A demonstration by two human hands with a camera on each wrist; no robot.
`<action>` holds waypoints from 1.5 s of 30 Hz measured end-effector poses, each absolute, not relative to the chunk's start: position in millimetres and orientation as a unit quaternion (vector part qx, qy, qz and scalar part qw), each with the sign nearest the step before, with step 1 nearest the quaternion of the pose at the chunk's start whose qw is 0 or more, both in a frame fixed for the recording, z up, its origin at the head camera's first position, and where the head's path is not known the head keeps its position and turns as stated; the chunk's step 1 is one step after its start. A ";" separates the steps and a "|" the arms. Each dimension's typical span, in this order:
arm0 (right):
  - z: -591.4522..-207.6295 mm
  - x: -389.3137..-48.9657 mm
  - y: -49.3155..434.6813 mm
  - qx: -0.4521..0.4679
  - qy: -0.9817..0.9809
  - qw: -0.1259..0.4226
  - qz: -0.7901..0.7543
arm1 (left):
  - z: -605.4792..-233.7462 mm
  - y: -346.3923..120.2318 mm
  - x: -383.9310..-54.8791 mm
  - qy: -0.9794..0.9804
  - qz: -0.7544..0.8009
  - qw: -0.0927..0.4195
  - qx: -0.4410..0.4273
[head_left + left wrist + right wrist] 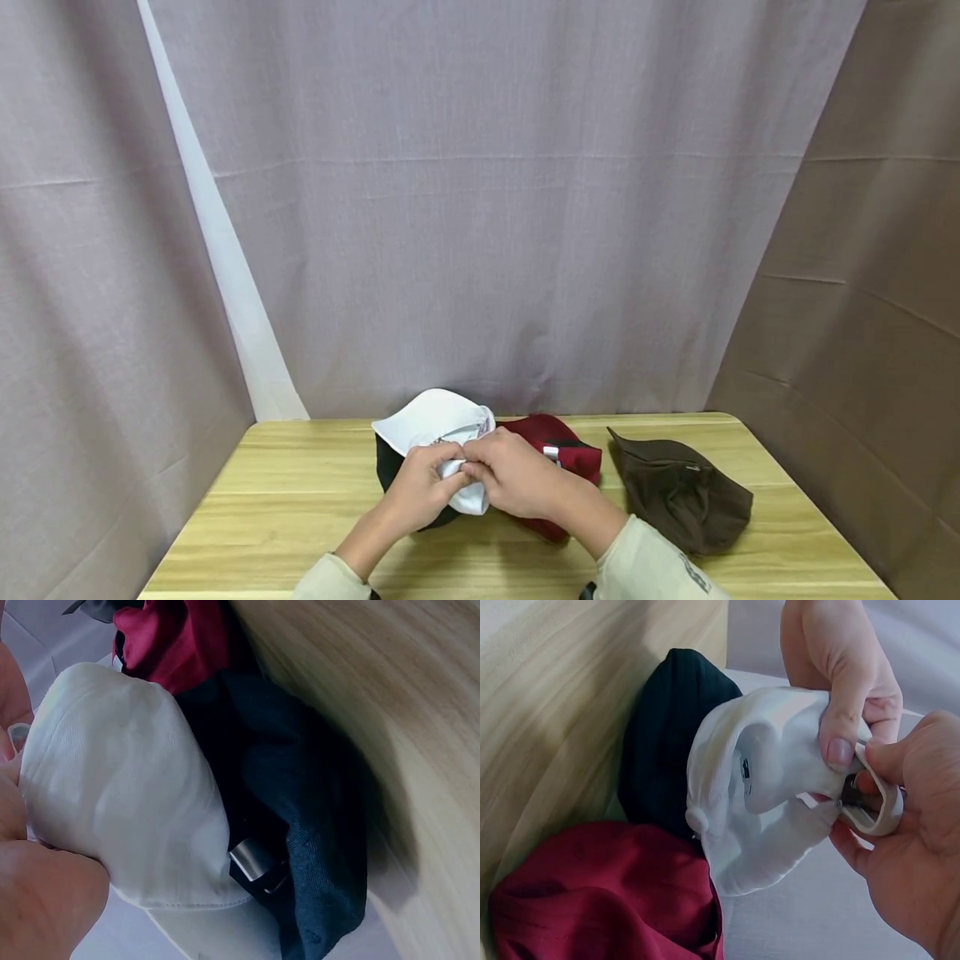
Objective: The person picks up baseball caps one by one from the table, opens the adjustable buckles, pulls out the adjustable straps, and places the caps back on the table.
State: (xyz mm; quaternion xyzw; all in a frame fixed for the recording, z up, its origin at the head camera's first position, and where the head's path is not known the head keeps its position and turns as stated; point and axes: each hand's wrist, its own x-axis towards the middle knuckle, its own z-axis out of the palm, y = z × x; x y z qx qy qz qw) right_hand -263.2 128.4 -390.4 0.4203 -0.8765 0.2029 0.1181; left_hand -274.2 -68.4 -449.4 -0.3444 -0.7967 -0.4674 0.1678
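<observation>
Your left hand is closed on the white cap, thumb and fingers pinching its fabric just beside the back opening. Your right hand has its thumb and curled fingers around the cap's strap, which bends into a loop there. A dark metal piece shows within that loop (partly covered by a fingertip, so you can't make out how it is fastened). Your two hands are nearly together in the head view, with the white cap between and beyond them, its brim toward the far left.

The white cap is near the middle of the table, partly in front of a dark cap; you cannot tell for certain whether the two touch. In the left wrist view, a shiny metal clasp shows on the dark cap, right by the white fabric.

Just to the right lies a red cap with a small white label, partly hidden by your right hand and forearm. Farther right, well apart from your hands, a brown cap lies on the wood-grained surface.

Light sleeves cover your forearms, and greyish curtains hang behind the table.
</observation>
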 end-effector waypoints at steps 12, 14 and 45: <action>-385.9 -259.6 134.1 0.435 -0.870 0.085 0.216 | -449.8 -69.7 -268.6 -0.796 -0.465 0.170 -0.347; -386.7 -258.2 132.8 0.435 -0.870 0.096 0.212 | -449.5 -70.0 -267.1 -0.796 -0.465 0.178 -0.344; -390.8 -255.0 121.2 0.442 -0.865 0.189 0.144 | -447.4 -71.0 -265.8 -0.796 -0.485 0.150 -0.330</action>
